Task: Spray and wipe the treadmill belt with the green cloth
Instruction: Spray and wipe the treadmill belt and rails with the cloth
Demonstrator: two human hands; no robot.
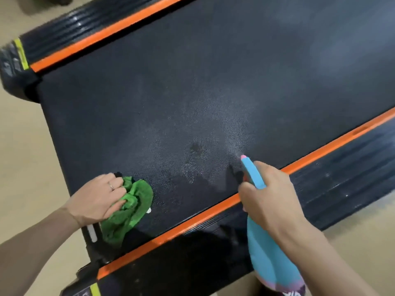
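Head view: the right hand has its grip wrapped round a blue spray bottle, whose pink-tipped nozzle points onto the treadmill belt, with mist just ahead of it. Far to that grip's left, the left hand has its grip bunched on the green cloth, pressed to the belt near its end. Wet speckles lie between the two grips. Risk, as I judge it: spray drifting past the orange side strip beside the bottle, or pooling if the cloth lags.
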